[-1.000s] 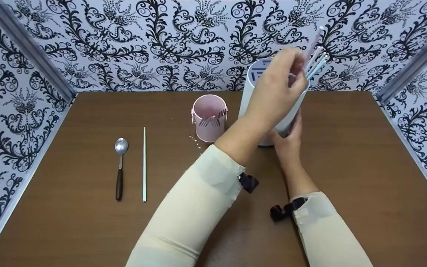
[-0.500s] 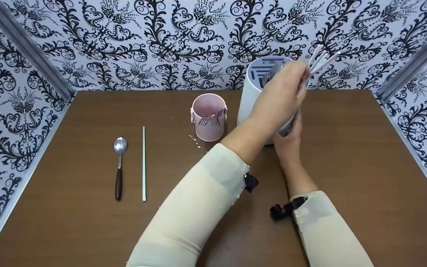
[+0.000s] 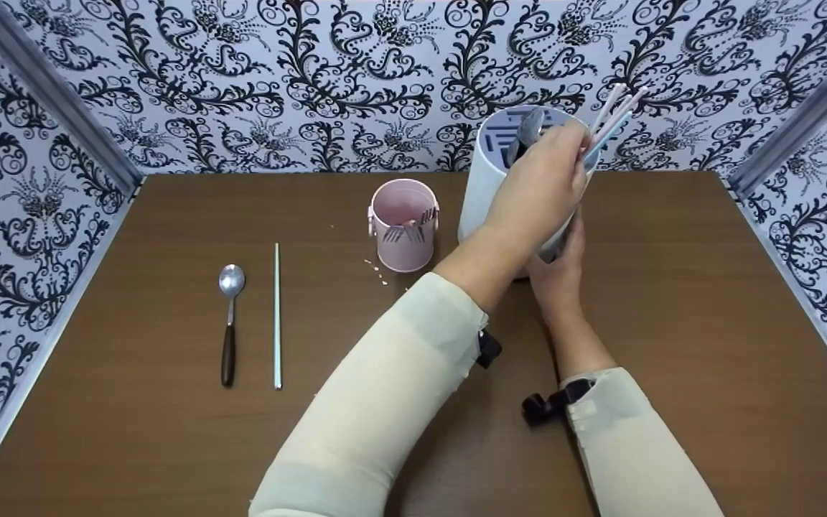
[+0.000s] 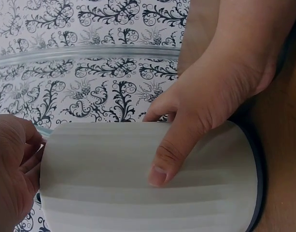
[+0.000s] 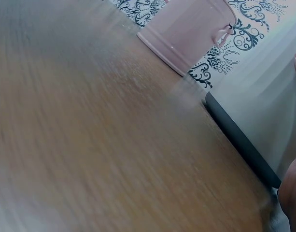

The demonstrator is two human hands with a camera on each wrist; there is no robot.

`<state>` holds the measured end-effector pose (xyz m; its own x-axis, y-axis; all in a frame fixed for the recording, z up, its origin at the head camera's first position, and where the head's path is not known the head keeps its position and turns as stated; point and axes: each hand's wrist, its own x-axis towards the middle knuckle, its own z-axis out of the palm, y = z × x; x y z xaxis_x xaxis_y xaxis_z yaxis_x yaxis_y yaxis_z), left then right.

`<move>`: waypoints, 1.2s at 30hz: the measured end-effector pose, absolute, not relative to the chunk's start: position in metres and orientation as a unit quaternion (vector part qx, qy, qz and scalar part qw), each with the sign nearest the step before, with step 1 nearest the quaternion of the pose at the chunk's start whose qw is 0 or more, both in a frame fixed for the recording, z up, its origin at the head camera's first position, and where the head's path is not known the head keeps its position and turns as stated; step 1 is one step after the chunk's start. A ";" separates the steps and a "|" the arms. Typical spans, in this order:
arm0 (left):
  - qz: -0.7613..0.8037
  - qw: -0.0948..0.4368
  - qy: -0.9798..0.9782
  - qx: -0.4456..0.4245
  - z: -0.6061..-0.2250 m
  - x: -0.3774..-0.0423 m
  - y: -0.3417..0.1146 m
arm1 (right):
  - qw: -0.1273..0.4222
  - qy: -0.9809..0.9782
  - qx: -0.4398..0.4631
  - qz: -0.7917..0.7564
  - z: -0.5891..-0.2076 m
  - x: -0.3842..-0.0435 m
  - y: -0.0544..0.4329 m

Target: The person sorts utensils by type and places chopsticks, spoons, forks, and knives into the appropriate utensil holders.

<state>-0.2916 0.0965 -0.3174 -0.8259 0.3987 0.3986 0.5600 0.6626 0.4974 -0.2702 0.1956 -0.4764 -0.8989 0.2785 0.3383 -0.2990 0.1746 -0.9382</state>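
A white utensil holder [image 3: 482,190] with a slotted top stands at the back right, leaning slightly. My left hand [image 3: 543,172] curls over its right rim and pinches chopsticks [image 3: 611,129] there, pink and light blue ones pointing up and right; its fingertips are hidden. Spoon heads [image 3: 530,128] rise from the slots beside that hand. Low on the holder, my right hand [image 3: 558,280] grips the side, and the left wrist view has its thumb [image 4: 162,166] laid across the ribbed wall. At the left edge of that view, my left hand [image 4: 12,169] is by the holder's top.
Left of the holder stands a pink cup [image 3: 405,255] with dark tine-like shapes at its rim. Pale crumbs [image 3: 376,269] lie before it. A dark-handled spoon [image 3: 228,330] and a light green chopstick [image 3: 277,316] lie on the brown table [image 3: 133,431]. Patterned walls [image 3: 356,86] enclose the back and sides.
My left hand has lowered over the holder's rim, and a raised pale purple chopstick has come down among the others. Spoon heads have come into sight. My right hand stays on the holder.
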 end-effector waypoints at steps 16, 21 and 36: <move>-0.322 0.126 -0.902 -0.260 -0.317 -0.291 0.100 | 0.226 -0.730 -0.001 0.645 -0.476 -0.271 0.197; -0.321 0.123 -0.903 -0.256 -0.319 -0.293 0.101 | 0.221 -0.736 -0.006 0.640 -0.475 -0.270 0.197; -0.313 0.145 -0.903 -0.256 -0.325 -0.290 0.101 | 0.230 -0.735 0.010 0.637 -0.493 -0.281 0.203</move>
<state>-0.2899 0.1013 -0.3247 -0.8267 0.3718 0.4223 0.5536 0.6722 0.4917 -0.2806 0.2028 -0.4934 -0.8939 0.2783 0.3513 -0.3083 0.1873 -0.9327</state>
